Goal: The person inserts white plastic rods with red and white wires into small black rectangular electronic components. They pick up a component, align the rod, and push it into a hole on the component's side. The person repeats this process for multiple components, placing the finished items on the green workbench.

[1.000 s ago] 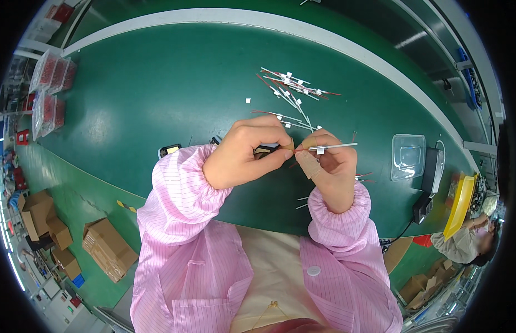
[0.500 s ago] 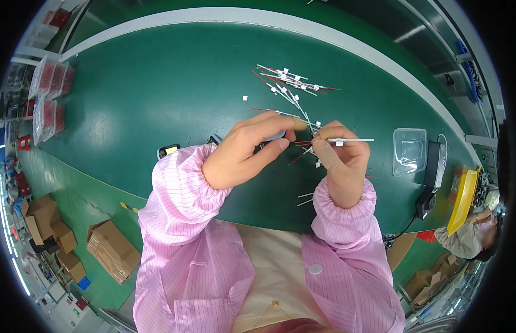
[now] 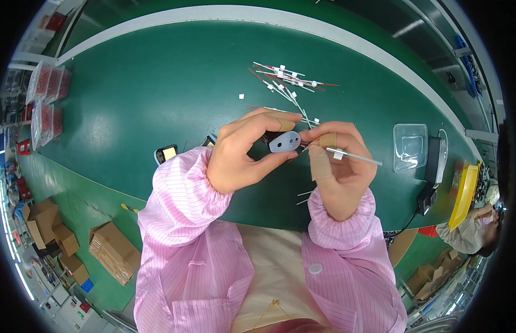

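My left hand is closed on a small grey-and-black block-shaped tool whose light grey face, with several round holes, is turned up. Between the thumb and fingers of my right hand is a thin white cable with a white tag; its stripped end, with fine red wire, meets the right side of the tool. Whether the end is inside the tool cannot be seen. Tape or bandage covers fingers on both hands. More tagged cables with red ends lie in a loose heap beyond my hands.
Another dark device with a yellow label lies by my left sleeve. A clear plastic tray, a black corded device and a yellow bin are at the right. Clear boxes stand far left; cardboard boxes sit on the floor.
The tool in my left hand has turned so its holed face shows. My right hand has drawn the cable's end up to it, and the cable now slopes down to the right.
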A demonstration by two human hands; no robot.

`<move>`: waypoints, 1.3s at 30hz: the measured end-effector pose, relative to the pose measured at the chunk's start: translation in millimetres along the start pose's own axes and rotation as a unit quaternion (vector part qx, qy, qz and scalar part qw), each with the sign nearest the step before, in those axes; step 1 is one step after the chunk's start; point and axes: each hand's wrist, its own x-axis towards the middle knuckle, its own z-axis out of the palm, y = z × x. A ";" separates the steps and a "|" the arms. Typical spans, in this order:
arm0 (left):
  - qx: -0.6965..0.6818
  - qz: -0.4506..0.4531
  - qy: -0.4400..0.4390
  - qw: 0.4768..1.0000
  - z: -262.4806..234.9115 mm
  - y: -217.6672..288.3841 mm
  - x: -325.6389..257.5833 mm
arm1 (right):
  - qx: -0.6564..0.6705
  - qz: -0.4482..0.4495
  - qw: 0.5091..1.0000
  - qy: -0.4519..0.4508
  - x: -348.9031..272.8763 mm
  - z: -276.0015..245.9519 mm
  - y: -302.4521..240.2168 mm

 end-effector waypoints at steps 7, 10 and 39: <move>-0.006 0.047 0.003 0.999 0.8 -5.1 -0.2 | -0.096 -0.085 0.992 0.002 -1.4 2.0 -8.4; -0.004 0.047 -0.002 0.999 0.8 -4.9 0.2 | -0.086 -0.069 0.994 0.013 -2.4 1.7 -8.0; 0.031 0.091 -0.045 0.994 -1.0 -4.6 1.7 | -0.229 -0.113 0.967 -0.002 -0.6 10.2 -7.3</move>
